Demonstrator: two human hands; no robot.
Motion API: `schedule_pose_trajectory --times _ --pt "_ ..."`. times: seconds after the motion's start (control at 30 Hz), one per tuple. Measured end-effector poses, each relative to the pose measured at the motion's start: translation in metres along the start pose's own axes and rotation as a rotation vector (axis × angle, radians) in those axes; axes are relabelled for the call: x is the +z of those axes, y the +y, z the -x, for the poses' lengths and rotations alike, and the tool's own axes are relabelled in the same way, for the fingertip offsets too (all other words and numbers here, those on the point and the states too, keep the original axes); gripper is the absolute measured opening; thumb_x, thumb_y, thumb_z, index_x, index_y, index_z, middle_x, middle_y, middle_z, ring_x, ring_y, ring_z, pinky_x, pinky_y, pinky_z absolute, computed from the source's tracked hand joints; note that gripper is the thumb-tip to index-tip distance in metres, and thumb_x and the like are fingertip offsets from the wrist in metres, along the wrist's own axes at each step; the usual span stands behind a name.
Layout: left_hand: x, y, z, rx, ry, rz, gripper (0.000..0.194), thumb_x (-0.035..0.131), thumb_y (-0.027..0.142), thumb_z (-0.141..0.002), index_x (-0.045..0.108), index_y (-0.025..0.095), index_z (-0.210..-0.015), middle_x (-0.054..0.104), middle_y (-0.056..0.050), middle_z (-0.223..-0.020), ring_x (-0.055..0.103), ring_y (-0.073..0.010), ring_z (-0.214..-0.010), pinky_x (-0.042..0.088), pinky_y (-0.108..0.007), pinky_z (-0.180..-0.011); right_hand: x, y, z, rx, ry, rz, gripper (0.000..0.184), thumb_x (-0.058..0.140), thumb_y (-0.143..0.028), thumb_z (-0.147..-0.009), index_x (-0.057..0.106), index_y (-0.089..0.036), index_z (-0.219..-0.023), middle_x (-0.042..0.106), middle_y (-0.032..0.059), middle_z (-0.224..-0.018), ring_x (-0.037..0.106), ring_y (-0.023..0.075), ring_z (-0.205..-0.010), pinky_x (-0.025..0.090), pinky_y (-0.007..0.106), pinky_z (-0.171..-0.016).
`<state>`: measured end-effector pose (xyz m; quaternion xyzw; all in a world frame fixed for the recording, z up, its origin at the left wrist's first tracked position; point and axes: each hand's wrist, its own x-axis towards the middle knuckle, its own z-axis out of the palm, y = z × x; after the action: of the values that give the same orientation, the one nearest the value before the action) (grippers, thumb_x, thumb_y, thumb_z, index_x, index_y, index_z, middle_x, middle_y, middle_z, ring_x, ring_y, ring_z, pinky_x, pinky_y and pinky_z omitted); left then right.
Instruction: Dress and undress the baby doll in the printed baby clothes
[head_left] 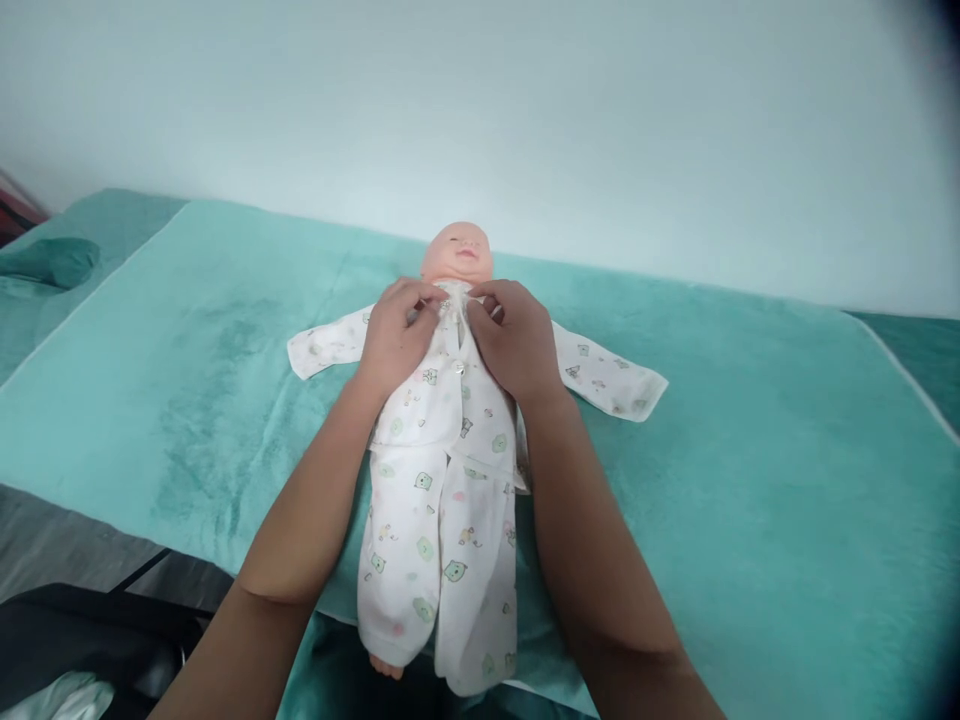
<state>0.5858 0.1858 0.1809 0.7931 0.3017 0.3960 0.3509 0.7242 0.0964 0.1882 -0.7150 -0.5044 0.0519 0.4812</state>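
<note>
A baby doll [456, 252] lies on its back, its head toward the wall, dressed in a white patterned baby shirt [420, 405] and matching trousers [405, 530]. At the collar, my left hand [401, 330] pinches one front edge of the shirt between thumb and fingers. Opposite it, my right hand [517, 330] pinches the other edge just below the doll's chin. Between my hands the front gapes slightly; a button [459, 368] shows lower on the chest. Both sleeves lie spread outward, and the doll's hands are hidden. One foot [386, 667] peeks from a trouser leg.
A teal cover [750, 480] spreads under the doll across a bed with a face hole [56, 262] at the far left. A pale wall [480, 110] stands right behind it. At the lower left is a black bag-like object [90, 640] with pale cloth.
</note>
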Motion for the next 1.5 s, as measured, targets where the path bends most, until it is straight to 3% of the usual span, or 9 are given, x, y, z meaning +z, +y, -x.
schedule_pose_trajectory --times 0.13,0.27,0.47,0.67,0.83,1.03,1.2,1.37,1.5 --pt "-0.005 0.006 0.005 -0.003 -0.038 0.042 0.014 0.058 0.023 -0.095 0.069 0.024 -0.088 0.067 -0.002 -0.093 0.057 -0.0162 -0.081 0.048 -0.033 -0.079 -0.007 -0.018 0.014 0.041 -0.049 0.008 0.018 0.063 -0.035 -0.094 0.055 -0.025 -0.082 0.062 0.0 -0.081 0.053 0.0174 -0.07 0.041 0.033 -0.067" --pt "-0.007 0.008 0.003 0.021 -0.116 0.063 0.013 0.062 0.027 -0.094 0.067 0.023 -0.083 0.064 -0.001 -0.088 0.054 -0.0157 -0.08 0.045 -0.032 -0.076 -0.012 -0.028 0.023 0.064 -0.085 0.072 0.021 0.07 -0.035 -0.088 0.055 -0.024 -0.079 0.062 0.0002 -0.078 0.051 0.0173 -0.067 0.038 0.033 -0.065" --pt "-0.007 0.005 0.002 -0.02 -0.143 0.102 0.009 0.066 0.029 -0.091 0.069 0.023 -0.085 0.064 -0.001 -0.089 0.052 -0.0154 -0.079 0.044 -0.032 -0.077 -0.005 -0.016 0.024 0.234 -0.007 -0.252 0.009 0.065 -0.029 -0.086 0.066 -0.022 -0.08 0.068 -0.0002 -0.078 0.059 0.0175 -0.073 0.046 0.033 -0.072" --pt "-0.006 0.007 0.001 -0.03 -0.168 0.186 0.018 0.064 0.031 -0.094 0.063 0.021 -0.079 0.06 -0.001 -0.084 0.052 -0.0148 -0.078 0.042 -0.031 -0.075 -0.002 0.003 0.032 0.275 -0.006 -0.536 0.017 0.071 -0.037 -0.085 0.074 -0.022 -0.091 0.072 0.0003 -0.091 0.063 0.0173 -0.084 0.051 0.033 -0.081" --pt "-0.004 0.011 0.001 0.024 -0.176 0.109 0.021 0.062 0.028 -0.095 0.06 0.02 -0.076 0.056 -0.001 -0.082 0.051 -0.015 -0.078 0.04 -0.031 -0.075 -0.003 0.006 0.032 0.276 -0.039 -0.602 0.021 0.074 -0.037 -0.083 0.075 -0.023 -0.098 0.069 -0.0003 -0.09 0.06 0.0159 -0.083 0.049 0.032 -0.08" --pt "-0.001 0.014 0.002 0.054 -0.182 0.04 0.026 0.057 0.028 -0.098 0.057 0.02 -0.074 0.056 -0.002 -0.084 0.052 -0.0167 -0.084 0.042 -0.032 -0.08 -0.005 -0.004 0.031 0.24 -0.089 -0.492 0.019 0.074 -0.032 -0.082 0.068 -0.022 -0.098 0.058 -0.0032 -0.082 0.048 0.0121 -0.07 0.044 0.029 -0.069" --pt "-0.003 0.021 0.002 -0.034 -0.197 0.078 0.031 0.061 0.036 -0.097 0.058 0.019 -0.071 0.056 -0.002 -0.083 0.053 -0.0153 -0.081 0.043 -0.031 -0.077 -0.008 -0.005 0.031 0.187 -0.138 -0.44 0.027 0.076 -0.026 -0.079 0.061 -0.023 -0.101 0.054 -0.005 -0.083 0.044 0.0103 -0.067 0.04 0.027 -0.065" --pt "-0.003 0.025 0.002 -0.142 -0.193 0.113 0.015 0.064 0.027 -0.089 0.064 0.019 -0.076 0.06 -0.002 -0.089 0.055 -0.0135 -0.08 0.044 -0.027 -0.072 -0.012 0.001 0.029 0.177 -0.248 -0.601 0.028 0.076 -0.034 -0.083 0.065 -0.024 -0.107 0.058 -0.0024 -0.088 0.05 0.0123 -0.074 0.043 0.028 -0.07" --pt "-0.005 0.026 0.003 -0.229 -0.188 0.196 0.008 0.063 0.022 -0.083 0.066 0.018 -0.076 0.061 -0.002 -0.093 0.054 -0.0119 -0.078 0.042 -0.025 -0.065 -0.01 0.003 0.029 0.215 -0.204 -0.652 0.02 0.067 -0.041 -0.092 0.066 -0.024 -0.103 0.058 -0.0013 -0.084 0.051 0.0138 -0.074 0.043 0.029 -0.069"
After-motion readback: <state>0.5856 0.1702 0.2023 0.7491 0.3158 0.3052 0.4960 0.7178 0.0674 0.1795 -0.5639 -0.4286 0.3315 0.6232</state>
